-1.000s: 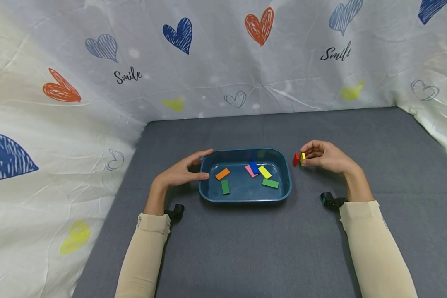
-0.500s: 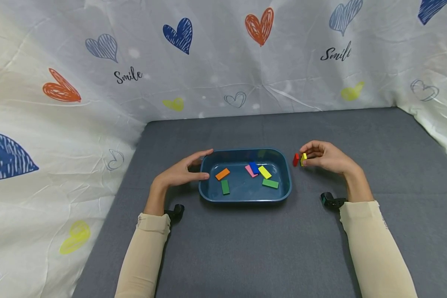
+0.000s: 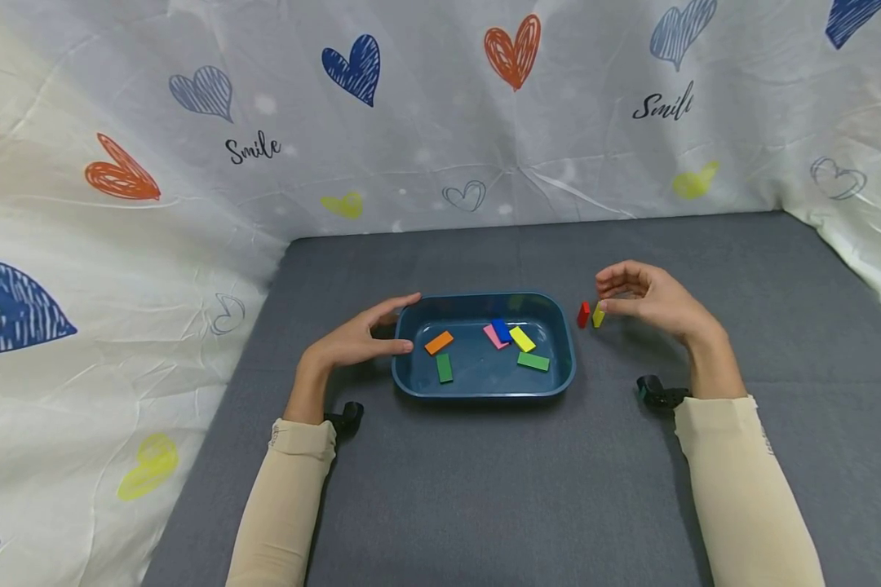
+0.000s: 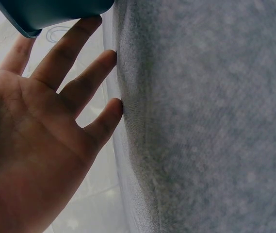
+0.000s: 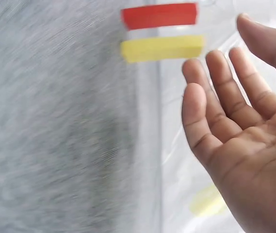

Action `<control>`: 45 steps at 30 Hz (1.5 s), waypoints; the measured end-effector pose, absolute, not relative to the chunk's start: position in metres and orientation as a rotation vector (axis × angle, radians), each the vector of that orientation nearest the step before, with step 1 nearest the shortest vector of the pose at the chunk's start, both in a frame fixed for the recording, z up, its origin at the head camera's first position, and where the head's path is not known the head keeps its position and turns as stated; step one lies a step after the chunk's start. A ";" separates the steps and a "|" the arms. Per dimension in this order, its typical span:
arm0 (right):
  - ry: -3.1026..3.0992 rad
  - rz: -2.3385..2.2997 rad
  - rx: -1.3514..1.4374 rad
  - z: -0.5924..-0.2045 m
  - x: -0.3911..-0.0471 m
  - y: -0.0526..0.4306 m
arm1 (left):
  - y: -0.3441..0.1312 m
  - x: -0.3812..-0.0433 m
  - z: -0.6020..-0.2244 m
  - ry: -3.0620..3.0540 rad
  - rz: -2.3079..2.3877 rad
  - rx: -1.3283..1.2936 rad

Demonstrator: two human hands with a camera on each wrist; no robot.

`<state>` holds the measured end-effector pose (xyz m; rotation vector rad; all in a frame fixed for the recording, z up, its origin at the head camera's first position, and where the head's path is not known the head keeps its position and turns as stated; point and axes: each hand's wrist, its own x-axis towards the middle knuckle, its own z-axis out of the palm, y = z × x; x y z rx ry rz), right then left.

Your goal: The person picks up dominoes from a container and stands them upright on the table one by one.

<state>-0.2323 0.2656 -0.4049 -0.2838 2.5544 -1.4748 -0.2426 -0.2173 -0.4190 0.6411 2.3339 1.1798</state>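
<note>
Yellow block (image 3: 598, 316) and red block (image 3: 583, 315) stand beside the empty right hand (image 3: 653, 299), fingers loosely bent; the left hand (image 3: 356, 336), spread wide, merely touches the tray (image 3: 484, 390).

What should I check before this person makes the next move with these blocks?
1. Red block upright: ok, it stands on the table to the right of the tray.
2. Standing yellow block upright and apart from the red one: ok, the right wrist view shows a gap between them.
3. Right hand free: ok, it grips nothing.
4. Right hand clear of the standing yellow block: cannot tell; they look very close.
5. Left hand at the tray: ok, it is at the left end.
6. More blocks available: ok, six blocks lie in the tray.
</note>
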 end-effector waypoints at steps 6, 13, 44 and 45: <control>2.560 -1.652 -0.344 -0.385 -0.225 0.249 | -0.217 -0.242 -0.418 2.338 1.179 0.636; 2.392 -1.782 -0.526 -0.372 -0.218 0.213 | -0.217 -0.241 -0.418 2.329 1.186 0.631; 2.311 -1.318 -0.651 -0.411 -0.211 0.115 | -0.216 -0.241 -0.417 2.328 1.184 0.621; 2.276 -1.334 -0.656 -0.411 -0.211 0.116 | -0.216 -0.241 -0.417 2.331 1.182 0.617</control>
